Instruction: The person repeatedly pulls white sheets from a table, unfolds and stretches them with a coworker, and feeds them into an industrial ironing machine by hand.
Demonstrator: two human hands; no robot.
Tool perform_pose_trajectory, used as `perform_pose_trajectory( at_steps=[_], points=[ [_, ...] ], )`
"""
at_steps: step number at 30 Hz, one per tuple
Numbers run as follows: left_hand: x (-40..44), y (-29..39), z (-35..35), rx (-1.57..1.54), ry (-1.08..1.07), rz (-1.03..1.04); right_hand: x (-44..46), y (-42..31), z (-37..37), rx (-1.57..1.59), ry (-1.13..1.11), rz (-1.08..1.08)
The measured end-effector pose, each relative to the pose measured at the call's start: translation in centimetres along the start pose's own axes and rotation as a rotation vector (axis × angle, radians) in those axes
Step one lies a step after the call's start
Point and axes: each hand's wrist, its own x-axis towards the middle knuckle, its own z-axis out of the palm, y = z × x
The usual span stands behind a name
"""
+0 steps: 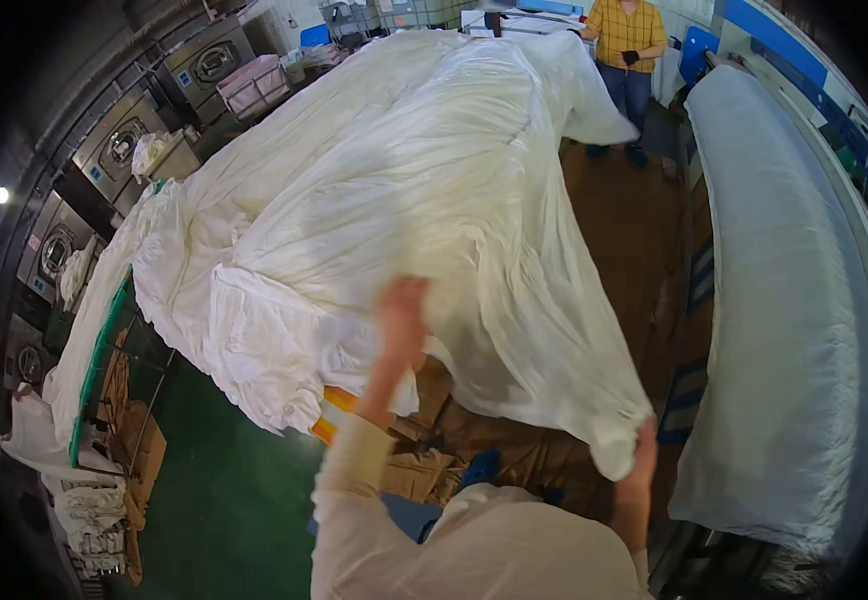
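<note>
A large heap of white sheets [404, 170] spreads from the far side of the room down to me. My right hand [642, 450] is closed on a bunched corner of a white sheet at the lower right of the heap. My left hand [404, 305] is over the near middle of the heap, blurred by motion; its fingers are smeared, and whether it touches the cloth cannot be made out.
A person in a yellow checked shirt [626, 35] stands at the far end by the sheets. Washing machines [119, 145] line the left wall. A long white padded surface [784, 300] runs along the right. Cardboard [419, 470] lies near my feet.
</note>
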Motion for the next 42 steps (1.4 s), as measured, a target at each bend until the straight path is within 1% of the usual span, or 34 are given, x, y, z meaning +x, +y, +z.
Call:
perform_pose_trajectory(
  at_steps=[1, 2, 3, 4, 5, 6, 7, 8, 11, 13, 15, 16, 17, 18, 19, 21, 23, 24, 25, 26, 27, 28, 29, 30, 32, 33, 35, 36, 37, 38, 39, 40, 41, 42],
  points=[
    [-1.6, -5.8, -0.9, 0.508, 0.003, -0.034, 0.1, -0.8, -4.2, -0.019, 0.06, -0.123],
    [-1.7, -8.6, -3.8, 0.768, -0.184, -0.245, 0.0, -2.2, -5.6, -0.035, 0.124, -0.248],
    [-3.3, -14.7, -4.9, 0.922, -0.12, -0.296, -0.3, -4.3, -7.0, -0.085, 0.304, -0.269],
    [-3.6, -15.8, -7.7, 1.165, -0.089, -0.335, -1.4, -7.7, -6.0, -0.133, 0.486, -0.294],
    [-4.3, -16.3, -9.7, 1.048, -0.188, -0.436, -1.4, -8.6, -7.0, -0.12, 0.501, -0.311],
    [-3.9, -14.3, -12.5, 0.923, -0.297, -0.524, -1.8, -9.6, -8.5, -0.297, 0.595, -0.399],
    [-4.3, -15.6, -12.6, 0.903, -0.282, -0.508, -2.8, -10.0, -9.6, -0.48, 0.695, -0.481],
    [-4.3, -16.6, -12.6, 0.881, -0.271, -0.49, -3.6, -9.7, -9.9, -0.474, 0.733, -0.494],
    [-3.3, -18.0, -11.3, 0.836, -0.248, -0.457, -3.0, -7.0, -10.8, -0.175, 0.565, -0.46],
    [-2.7, -18.5, -10.8, 0.814, -0.222, -0.388, -2.0, -3.1, -10.8, -0.111, 0.526, -0.19],
    [-1.9, -18.6, -11.0, 0.806, -0.178, -0.308, -2.2, 0.3, -6.8, -0.231, 0.512, 0.016],
    [-1.3, -18.2, -11.3, 0.804, -0.17, -0.293, -2.7, 1.7, -4.6, -0.249, 0.447, 0.034],
    [-1.0, -17.3, -11.7, 0.732, -0.159, -0.276, -3.1, 2.6, -3.1, -0.268, 0.381, 0.055],
    [-0.6, -16.1, -12.0, 0.66, -0.149, -0.258, -3.2, 3.2, -2.2, -0.255, 0.388, 0.051],
    [-0.2, -14.9, -12.1, 0.589, -0.14, -0.24, -3.1, 3.7, -1.4, -0.229, 0.339, 0.059],
    [0.0, -11.7, -11.2, 0.342, -0.006, -0.006, -3.0, 4.3, -0.2, -0.183, 0.239, 0.078],
    [-0.6, -6.2, -9.0, 0.095, -0.044, 0.005, -3.0, 4.3, 0.8, -0.179, 0.258, 0.054],
    [-1.0, -2.1, -7.9, -0.043, -0.178, -0.103, -2.8, 4.0, 1.1, -0.183, 0.27, 0.036],
    [-2.4, -1.0, -4.9, -0.182, -0.221, 0.026, -2.5, 3.6, 1.4, -0.188, 0.281, 0.019],
    [-7.6, -2.9, 3.7, -0.261, 0.037, 0.143, -2.6, 3.1, 1.5, -0.185, 0.284, 0.022],
    [-9.4, 1.2, 6.1, -0.391, -0.107, 0.116, -2.9, 2.5, 1.6, -0.144, 0.258, 0.005],
    [-10.9, 4.4, 8.8, -0.736, -0.591, -0.281, -3.0, 1.7, 1.6, -0.103, 0.232, -0.016],
    [-11.6, 9.8, 9.0, -1.14, -0.444, -0.173, -2.7, 1.1, 1.5, -0.061, 0.206, -0.043],
    [-11.6, 13.9, 8.7, -1.149, -0.581, -0.167, -2.5, 0.7, 1.1, -0.053, 0.214, -0.055],
    [-10.7, 20.1, 5.9, -1.311, -0.578, -0.102, -2.4, -0.8, -0.3, 0.182, 0.225, -0.079],
    [-11.4, 19.6, 6.6, -1.33, -0.607, -0.096, -2.9, -1.5, -0.8, 0.296, 0.241, -0.094],
    [-14.9, 15.3, 10.5, -1.358, -0.798, -0.045, -4.2, -4.2, 1.0, 0.385, 0.197, -0.156],
    [-17.0, 10.5, 14.6, -1.082, -0.889, -0.044, -4.7, -5.8, 2.0, 0.405, 0.143, -0.158],
    [-17.1, 9.1, 12.6, -1.226, -0.673, -0.145, -6.1, -6.6, 3.0, 0.428, 0.092, -0.175],
    [-17.8, 5.1, 14.1, -0.73, -0.682, -0.135, -6.3, -7.0, 3.2, 0.411, 0.071, -0.177],
    [-19.0, 1.2, 16.0, -0.635, -0.649, -0.228, -6.6, -7.3, 3.4, 0.39, 0.046, -0.177],
    [-20.7, -2.6, 17.3, -0.527, -0.749, -0.479, -6.5, -7.1, 3.3, 0.407, 0.001, -0.176],
    [-22.3, -6.5, 18.2, -0.531, -0.815, -0.584, -6.3, -6.4, 3.4, 0.419, -0.047, -0.166],
    [-23.6, -9.0, 19.1, -0.533, -0.87, -0.698, -6.8, -6.7, 4.7, 0.421, -0.021, -0.174]
  ],
)
